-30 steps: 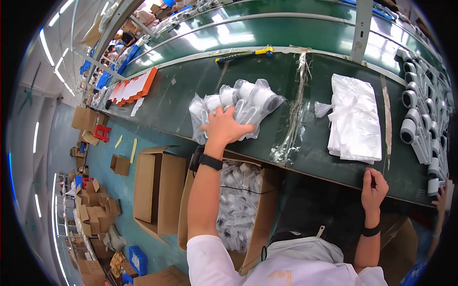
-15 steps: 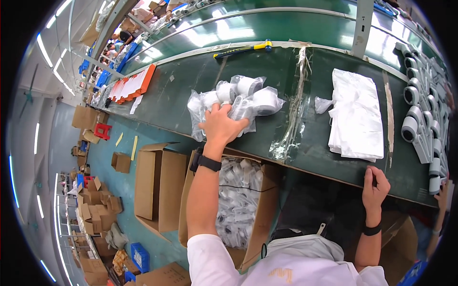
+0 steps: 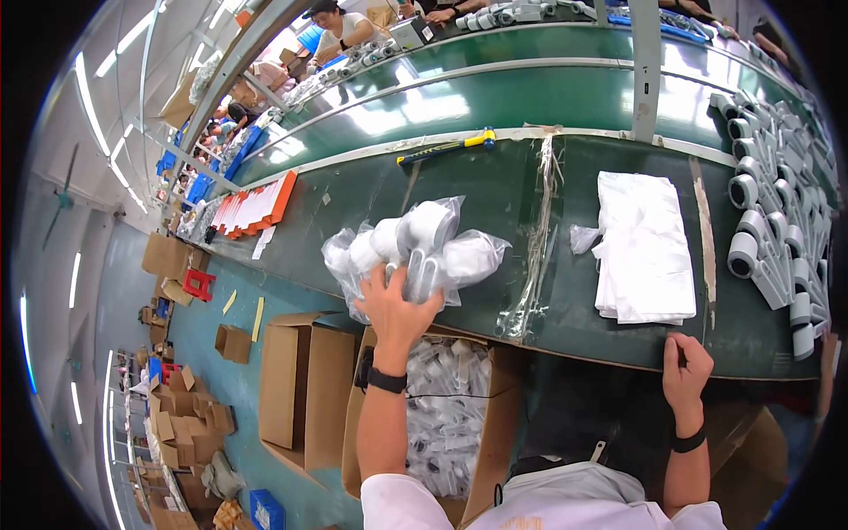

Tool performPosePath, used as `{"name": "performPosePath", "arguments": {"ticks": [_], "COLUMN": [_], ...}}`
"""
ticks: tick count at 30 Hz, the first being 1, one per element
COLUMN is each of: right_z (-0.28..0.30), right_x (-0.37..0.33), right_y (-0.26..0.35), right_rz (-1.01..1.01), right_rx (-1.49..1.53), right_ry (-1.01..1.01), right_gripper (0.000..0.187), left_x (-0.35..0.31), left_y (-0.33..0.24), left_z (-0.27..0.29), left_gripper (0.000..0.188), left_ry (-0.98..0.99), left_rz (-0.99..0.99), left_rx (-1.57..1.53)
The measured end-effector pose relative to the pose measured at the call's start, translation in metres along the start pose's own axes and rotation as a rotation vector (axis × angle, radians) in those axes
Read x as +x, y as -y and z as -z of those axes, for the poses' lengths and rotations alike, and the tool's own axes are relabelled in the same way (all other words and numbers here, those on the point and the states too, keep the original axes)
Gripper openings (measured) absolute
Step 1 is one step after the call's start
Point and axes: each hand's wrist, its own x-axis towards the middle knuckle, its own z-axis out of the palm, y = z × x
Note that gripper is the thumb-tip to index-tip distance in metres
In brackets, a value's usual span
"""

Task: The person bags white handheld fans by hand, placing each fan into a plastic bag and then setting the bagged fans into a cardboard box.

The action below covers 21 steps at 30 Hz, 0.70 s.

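Note:
My left hand [image 3: 399, 309] is closed on the handles of several white, round-headed devices [image 3: 426, 225], each wrapped in a clear plastic bag. The bunch sits over the green worktable [image 3: 548, 305], close to its front edge. Whether it still touches the table I cannot tell. My right hand [image 3: 689, 367], fingers curled in and nothing visible in them, is at the front edge. Just beyond it lies a flat stack of white plastic bags [image 3: 645, 252], with a small crumpled clear bag [image 3: 583, 238] at its left side.
A yellow-and-black hammer [image 3: 446, 147] lies at the back; orange-edged papers [image 3: 256, 208] are at the left. Many unwrapped grey-white devices [image 3: 760, 212] line the right. Below stand a carton of bagged devices [image 3: 446, 415] and an open carton [image 3: 305, 389]. People work across the green conveyor [image 3: 424, 102].
The view has tilted up, showing more of the far side. My left hand has drawn the bagged devices slightly nearer and to the left. My right hand stays at the table edge.

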Motion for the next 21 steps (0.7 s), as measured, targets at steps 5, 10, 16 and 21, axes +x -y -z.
{"name": "performPosePath", "arguments": {"ticks": [5,10,16,21], "right_z": [0.001,0.003,0.003,-0.003], "right_x": [-0.001,-0.002,-0.007,-0.011], "right_y": [-0.001,-0.002,-0.013,-0.033], "right_rz": [-0.023,-0.026,-0.052,-0.037], "right_rx": [0.016,-0.003,-0.035,-0.002], "right_ry": [0.028,0.071,0.074,0.057], "right_gripper": [0.007,0.007,0.011,0.014], "left_x": [-0.026,-0.082,-0.182,-0.282], "left_y": [0.014,0.034,0.068,0.103], "left_z": [0.015,0.045,0.063,0.044], "left_gripper": [0.058,0.061,0.061,0.056], "left_ry": [-0.13,-0.174,-0.113,0.099], "left_rz": [-0.045,-0.001,0.192,0.556], "left_rx": [0.11,0.205,0.362,0.447]}}
